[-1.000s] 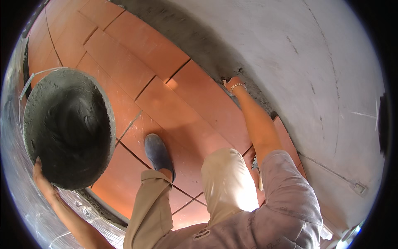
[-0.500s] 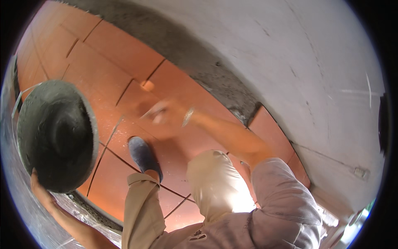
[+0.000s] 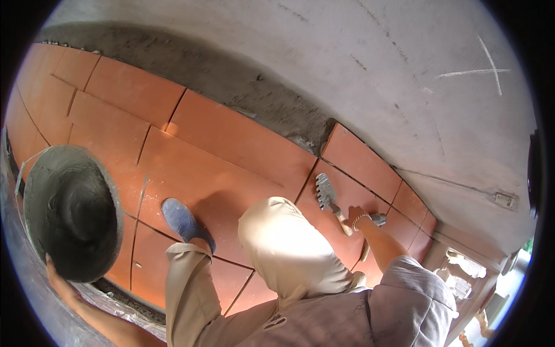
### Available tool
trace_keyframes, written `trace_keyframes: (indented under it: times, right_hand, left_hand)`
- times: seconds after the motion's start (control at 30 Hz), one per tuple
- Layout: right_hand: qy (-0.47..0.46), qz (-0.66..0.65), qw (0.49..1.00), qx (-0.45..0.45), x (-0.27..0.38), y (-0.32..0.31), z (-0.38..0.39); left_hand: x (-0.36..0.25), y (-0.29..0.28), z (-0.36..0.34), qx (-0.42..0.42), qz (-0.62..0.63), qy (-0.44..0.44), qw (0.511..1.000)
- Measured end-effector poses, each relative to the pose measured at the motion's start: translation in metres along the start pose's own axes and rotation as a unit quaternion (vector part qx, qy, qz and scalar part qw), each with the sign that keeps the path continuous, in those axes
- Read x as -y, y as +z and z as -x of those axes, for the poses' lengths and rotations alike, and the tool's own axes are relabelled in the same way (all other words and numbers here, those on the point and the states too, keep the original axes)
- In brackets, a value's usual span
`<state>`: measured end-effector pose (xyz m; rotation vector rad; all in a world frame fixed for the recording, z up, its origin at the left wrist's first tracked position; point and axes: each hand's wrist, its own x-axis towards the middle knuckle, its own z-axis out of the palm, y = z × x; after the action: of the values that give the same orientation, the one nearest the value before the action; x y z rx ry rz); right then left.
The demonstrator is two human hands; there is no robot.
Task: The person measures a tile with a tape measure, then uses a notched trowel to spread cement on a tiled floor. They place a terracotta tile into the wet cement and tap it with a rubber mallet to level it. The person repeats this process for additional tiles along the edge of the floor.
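My left hand (image 3: 60,283) grips the near rim of a round black bucket (image 3: 117,231), its thumb over the edge. Wet grey mortar (image 3: 75,205) coats the inside of the bucket, which tilts toward me. Over on the right, my right hand (image 3: 357,217) is closed at the wooden handle of a notched trowel (image 3: 326,191), low over the tiles. Its fingers are partly hidden. The trowel's toothed metal blade points away from me. Beside my right wrist shows a dark, rounded tool end (image 3: 378,219), partly covered by the hand.
Large terracotta tiles (image 3: 231,156) cover the floor under my shoe (image 3: 184,218). A strip of rough grey mortar bed (image 3: 231,81) runs between the tiles and the grey wall (image 3: 370,63). Clear plastic sheeting (image 3: 52,321) lies at the lower left.
My right hand has swung from above the middle tiles to the right, to the notched trowel. The view has shifted; my left hand stays on the bucket rim.
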<state>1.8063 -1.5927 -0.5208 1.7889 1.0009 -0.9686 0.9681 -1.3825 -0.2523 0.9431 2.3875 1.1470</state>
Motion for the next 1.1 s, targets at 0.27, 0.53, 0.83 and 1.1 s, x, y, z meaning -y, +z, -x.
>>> trace_keyframes:
  times: [0.27,0.53,0.83,1.1]
  right_hand:
    - [-0.229,-0.178,0.938,-0.19,0.013,0.029,0.0]
    - [-0.553,-0.149,0.743,-0.347,0.186,-0.235,0.108]
    - [-0.696,-0.024,0.664,-0.273,0.378,-0.319,0.227]
    - [-0.433,0.022,0.809,-0.397,0.269,-0.354,0.109]
  left_hand:
    - [-0.015,0.049,0.046,-0.016,0.111,-0.012,0.994]
    - [-0.062,0.08,0.093,0.022,0.154,0.082,0.984]
    - [-0.032,0.077,0.084,0.011,0.168,0.075,0.983]
    - [0.005,0.041,0.067,0.021,0.224,0.047,0.973]
